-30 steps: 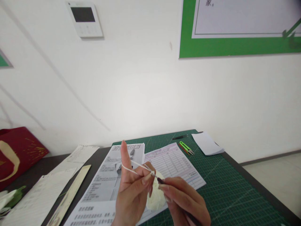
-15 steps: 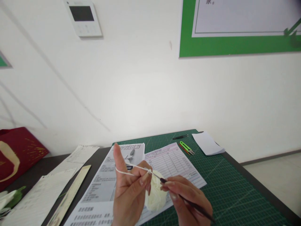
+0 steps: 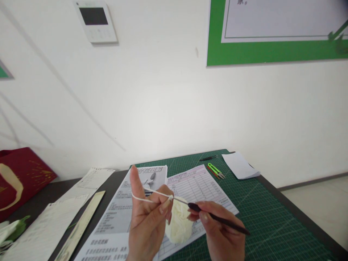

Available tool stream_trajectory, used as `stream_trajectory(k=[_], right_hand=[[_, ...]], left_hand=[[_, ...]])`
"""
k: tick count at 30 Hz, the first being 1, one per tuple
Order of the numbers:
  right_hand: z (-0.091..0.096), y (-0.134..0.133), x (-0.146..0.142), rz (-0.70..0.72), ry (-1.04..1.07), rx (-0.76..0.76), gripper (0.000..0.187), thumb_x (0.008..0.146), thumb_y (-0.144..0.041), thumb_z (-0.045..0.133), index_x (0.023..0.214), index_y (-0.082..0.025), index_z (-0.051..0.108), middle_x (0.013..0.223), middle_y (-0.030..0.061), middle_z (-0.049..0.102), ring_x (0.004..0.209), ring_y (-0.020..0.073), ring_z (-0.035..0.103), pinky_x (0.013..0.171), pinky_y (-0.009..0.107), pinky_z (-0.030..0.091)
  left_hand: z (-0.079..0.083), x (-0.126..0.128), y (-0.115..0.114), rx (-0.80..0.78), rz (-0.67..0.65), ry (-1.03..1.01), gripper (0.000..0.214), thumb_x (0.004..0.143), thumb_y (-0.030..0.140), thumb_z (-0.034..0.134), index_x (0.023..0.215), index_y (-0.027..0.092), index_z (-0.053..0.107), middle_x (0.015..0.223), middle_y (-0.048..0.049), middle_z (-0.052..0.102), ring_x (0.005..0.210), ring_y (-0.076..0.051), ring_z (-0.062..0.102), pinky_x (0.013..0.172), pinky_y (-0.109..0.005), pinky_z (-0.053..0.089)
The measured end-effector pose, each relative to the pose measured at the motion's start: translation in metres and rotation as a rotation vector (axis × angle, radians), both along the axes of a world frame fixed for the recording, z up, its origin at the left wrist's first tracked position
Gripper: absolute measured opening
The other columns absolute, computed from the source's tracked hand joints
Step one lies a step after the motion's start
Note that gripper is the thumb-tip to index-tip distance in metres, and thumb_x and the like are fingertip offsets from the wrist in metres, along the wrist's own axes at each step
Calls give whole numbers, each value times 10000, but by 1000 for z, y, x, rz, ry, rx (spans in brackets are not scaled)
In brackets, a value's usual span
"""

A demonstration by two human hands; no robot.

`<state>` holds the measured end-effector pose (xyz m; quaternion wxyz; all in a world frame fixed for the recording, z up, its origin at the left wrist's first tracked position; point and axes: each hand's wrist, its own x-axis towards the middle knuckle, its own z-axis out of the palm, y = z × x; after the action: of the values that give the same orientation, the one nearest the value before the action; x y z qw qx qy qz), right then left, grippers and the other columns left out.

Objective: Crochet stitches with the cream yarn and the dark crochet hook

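Observation:
White yarn loops round the raised index finger of my left hand. The thumb and other fingers of that hand pinch a small knotted bit of the yarn. My right hand grips a dark-handled crochet hook, its thin metal shaft pointing left. The hook's tip is at the pinched yarn; the exact loop on it is too small to make out. Behind and below the hands, a cream ball of yarn rests on the printed sheets, partly hidden by my left hand.
Printed sheets lie on a green cutting mat. Green thread snips, black tweezers and white paper lie farther back. At left are a ruler, handwritten pages, a red bag and a white flower.
My right hand has shifted its grip on the hook, whose handle now lies flatter. My left hand has moved slightly left, and the yarn stays looped on its index finger.

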<state>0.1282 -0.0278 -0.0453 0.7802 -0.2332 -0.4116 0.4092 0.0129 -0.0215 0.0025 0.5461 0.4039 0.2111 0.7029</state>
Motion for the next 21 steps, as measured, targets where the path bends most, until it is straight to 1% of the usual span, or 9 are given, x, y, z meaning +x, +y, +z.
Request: stream_trajectory(k=[4, 7, 11, 15, 16, 21], right_hand=[[3, -2, 3, -128, -178, 161, 200, 788, -146, 661, 930, -262, 741, 748, 17, 772, 609, 147, 716, 590, 217, 585], [1, 0, 5, -149, -220, 191, 235, 790, -128, 647, 966, -260, 727, 766, 17, 774, 617, 147, 720, 592, 214, 586], [-3, 4, 11, -157, -257, 228, 279, 777, -87, 635, 982, -257, 716, 786, 19, 773, 631, 155, 722, 599, 230, 593], [-4, 4, 15, -211, -446, 371, 364, 745, -32, 634, 1041, -236, 698, 817, 50, 769, 702, 190, 727, 611, 262, 599], [-4, 4, 14, -238, -485, 404, 357, 755, -40, 629, 1051, -229, 693, 821, 58, 768, 695, 190, 725, 601, 265, 597], [-14, 3, 0, -506, -492, 434, 193, 847, -179, 606, 996, -243, 709, 793, 47, 765, 670, 163, 717, 571, 235, 571]], left_hand=[[1, 1, 0, 27, -3, 9, 832, 827, 154, 583, 1380, 556, 109, 531, 48, 589, 566, -133, 459, 582, -239, 402], [0, 2, 0, 48, 4, 13, 824, 829, 152, 583, 1373, 566, 122, 537, 52, 593, 566, -129, 456, 591, -238, 413], [0, 2, 0, 43, 20, -5, 851, 817, 132, 596, 1387, 541, 114, 542, 56, 594, 565, -122, 462, 595, -230, 418], [-1, 1, 0, 28, 38, 6, 842, 822, 121, 584, 1387, 542, 125, 543, 56, 606, 577, -123, 473, 603, -231, 417], [-1, 1, 0, 24, 37, 8, 840, 821, 122, 586, 1386, 544, 129, 544, 56, 607, 581, -124, 475, 599, -228, 414], [-1, 0, -1, 15, 23, -15, 852, 818, 147, 601, 1400, 521, 105, 548, 59, 591, 578, -126, 479, 582, -227, 408]])
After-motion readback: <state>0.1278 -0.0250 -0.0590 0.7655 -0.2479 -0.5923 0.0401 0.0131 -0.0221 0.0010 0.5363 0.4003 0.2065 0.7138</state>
